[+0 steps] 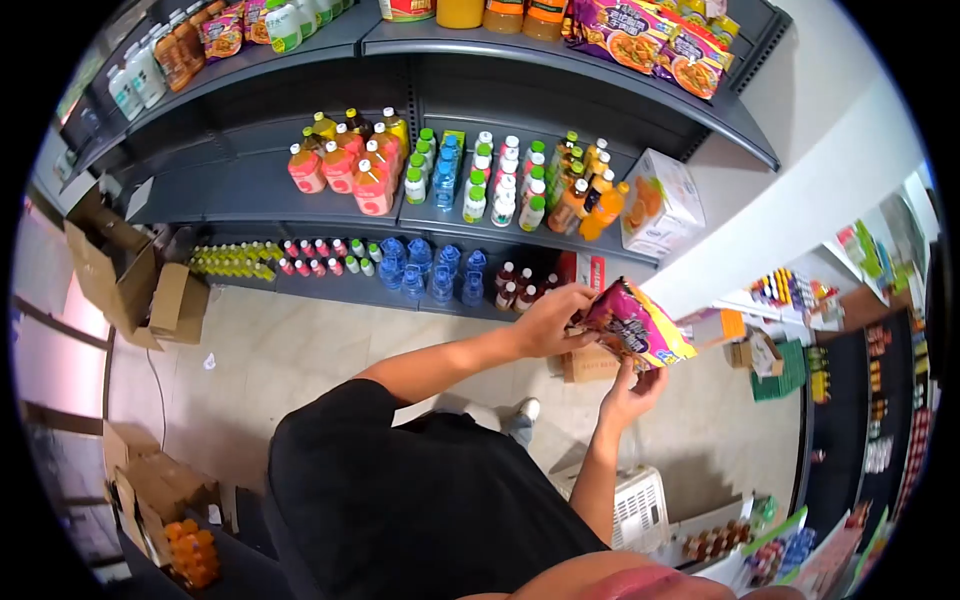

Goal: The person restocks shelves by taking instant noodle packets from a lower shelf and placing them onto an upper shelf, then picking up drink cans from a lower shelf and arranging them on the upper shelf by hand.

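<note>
Dark shelving unit (500,100) fills the upper view, 3 levels showing. The top board's front edge curves overhead; the bottom level's edge meets the floor (320,330). Pale tiles spread between that edge and the left forearm, with wider room to the left than to the right. White pillar (790,190) cuts diagonally down the right, its lower end just beside the packet as seen from here; true gap cannot be told. White plastic crate (640,505) near the right forearm, narrowing the floor on that side. Cardboard box (592,366) low behind the hands, partly hidden by them.

Instant-noodle packet (640,325): held up off the shelves, in front of the bottom level's right end, tilted, between the 2 hands. Glossy film, creased. Magenta-purple over most of the face, yellow band toward the lower right end, pale lettering too small to read. Similar purple packs (625,40) lie on the top level, bowl pictures showing.

Left hand (555,322): closed on the packet's left side, fingers wrapped at the edge. Right hand (635,390): narrow pinch at the lower edge, thumb and fingertips against the film.
</note>
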`<state>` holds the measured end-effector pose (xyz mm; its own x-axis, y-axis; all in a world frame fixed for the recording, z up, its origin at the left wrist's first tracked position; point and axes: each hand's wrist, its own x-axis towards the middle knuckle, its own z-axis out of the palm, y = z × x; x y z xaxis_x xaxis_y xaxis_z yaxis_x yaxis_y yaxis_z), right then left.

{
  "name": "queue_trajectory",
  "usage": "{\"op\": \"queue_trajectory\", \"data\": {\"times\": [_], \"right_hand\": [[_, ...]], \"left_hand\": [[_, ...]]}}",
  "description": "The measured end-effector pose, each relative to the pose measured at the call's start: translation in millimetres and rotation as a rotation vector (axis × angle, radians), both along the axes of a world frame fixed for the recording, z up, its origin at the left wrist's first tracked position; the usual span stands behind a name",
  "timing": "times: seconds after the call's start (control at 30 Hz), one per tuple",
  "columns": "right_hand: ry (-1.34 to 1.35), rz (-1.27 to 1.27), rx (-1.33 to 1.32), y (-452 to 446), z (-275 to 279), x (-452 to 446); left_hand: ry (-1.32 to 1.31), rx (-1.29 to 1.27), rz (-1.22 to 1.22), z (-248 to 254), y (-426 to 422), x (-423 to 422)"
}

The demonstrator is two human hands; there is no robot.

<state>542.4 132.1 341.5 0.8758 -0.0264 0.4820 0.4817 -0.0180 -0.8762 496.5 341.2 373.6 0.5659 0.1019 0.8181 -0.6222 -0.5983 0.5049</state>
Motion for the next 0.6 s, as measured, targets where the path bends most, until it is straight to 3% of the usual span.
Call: {"op": "queue_trajectory", "data": {"times": [0.13,0.2,0.33,0.4,0.47,0.53,0.57,0.6], "right_hand": [[-0.173,0.196,-0.106,17,29,106],[-0.348,0.148,-0.264,25,65,149],[-0.654,0.07,-0.122,67,131,243],[-0.646,0.087,0.041,96,163,293],[-0.667,0.105,0.118,129,203,342],[-0.547,0.237,0.168,163,230,388],[-0.588,0.238,0.109,178,241,407],[-0.633,0.234,0.05,193,250,428]], "left_hand": [[0.026,-0.037,0.083,15,19,98],[-0.098,0.028,0.245,49,27,131],[-0.343,0.17,0.529,107,54,206],[-0.388,0.148,0.52,149,70,238],[-0.502,0.259,0.673,190,85,271],[-0.519,0.342,0.743,216,117,306],[-0.424,0.265,0.775,230,113,313],[-0.237,0.374,0.998,238,124,319]]}}
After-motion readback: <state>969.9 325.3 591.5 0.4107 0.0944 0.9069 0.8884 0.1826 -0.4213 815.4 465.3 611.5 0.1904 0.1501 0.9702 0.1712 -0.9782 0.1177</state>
